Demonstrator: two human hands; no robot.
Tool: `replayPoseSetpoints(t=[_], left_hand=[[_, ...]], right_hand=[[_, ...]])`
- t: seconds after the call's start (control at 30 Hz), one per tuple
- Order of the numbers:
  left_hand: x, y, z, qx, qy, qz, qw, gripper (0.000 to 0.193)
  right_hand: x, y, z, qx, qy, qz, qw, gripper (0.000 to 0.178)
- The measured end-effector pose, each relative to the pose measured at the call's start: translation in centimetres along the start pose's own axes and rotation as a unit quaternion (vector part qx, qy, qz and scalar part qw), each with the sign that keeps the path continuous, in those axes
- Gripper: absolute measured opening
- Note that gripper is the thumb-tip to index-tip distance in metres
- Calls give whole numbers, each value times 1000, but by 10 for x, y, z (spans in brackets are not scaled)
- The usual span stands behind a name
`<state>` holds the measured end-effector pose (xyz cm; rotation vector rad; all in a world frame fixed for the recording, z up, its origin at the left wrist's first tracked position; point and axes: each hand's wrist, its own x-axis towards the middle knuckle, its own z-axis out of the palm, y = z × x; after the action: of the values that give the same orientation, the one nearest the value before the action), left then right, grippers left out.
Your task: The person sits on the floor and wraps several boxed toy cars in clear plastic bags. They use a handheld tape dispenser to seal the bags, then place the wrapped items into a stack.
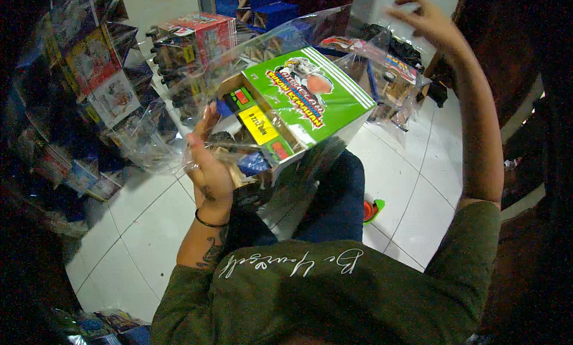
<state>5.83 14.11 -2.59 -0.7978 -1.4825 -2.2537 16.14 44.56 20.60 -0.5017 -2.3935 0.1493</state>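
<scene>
Tilted in front of me is a toy truck (pixel 310 97) with a bright green box body, white stripes, a printed picture and a yellow panel at its rear end. Loose clear plastic film (pixel 155 127) hangs around it and spreads up past its far side. My left hand (pixel 210 166) grips the truck's left end through the film, thumb and fingers against it. Raised at the far right, my right hand (pixel 421 14) has its fingers spread and is apart from the truck. Whether the film's far edge touches those fingers is hard to make out.
Plastic-wrapped toy trucks, one red (pixel 200 38) and one with a wooden-coloured frame (pixel 391 76), stand beyond. More wrapped trucks (pixel 98 76) crowd the left. On the white tiled floor (pixel 128 237) lies a green and red object (pixel 373 211), perhaps a tape dispenser, beside my leg.
</scene>
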Motion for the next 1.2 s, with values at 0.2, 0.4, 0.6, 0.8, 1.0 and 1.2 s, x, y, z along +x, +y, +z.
replayPoseSetpoints(t=[0.2,0.4,0.6,0.8,1.0,1.2], left_hand=[[0,-9,-3,53,-37,56,996,53],[-1,1,-6,43,-170,-23,984,56],[-32,87,78,398,-387,401,729,103],[4,65,111,618,-455,188,613,113],[12,63,86,570,-360,223,704,112],[9,77,94,493,-415,166,746,96]], right_hand=[[43,8,25,-95,-48,-57,993,43],[38,-71,73,-110,-94,-449,882,28],[42,-65,102,-52,-237,-455,857,14],[1,-20,94,-39,-136,-506,851,23],[-37,-19,98,-70,-132,-574,805,35],[-65,-23,79,-84,-177,-503,842,38]])
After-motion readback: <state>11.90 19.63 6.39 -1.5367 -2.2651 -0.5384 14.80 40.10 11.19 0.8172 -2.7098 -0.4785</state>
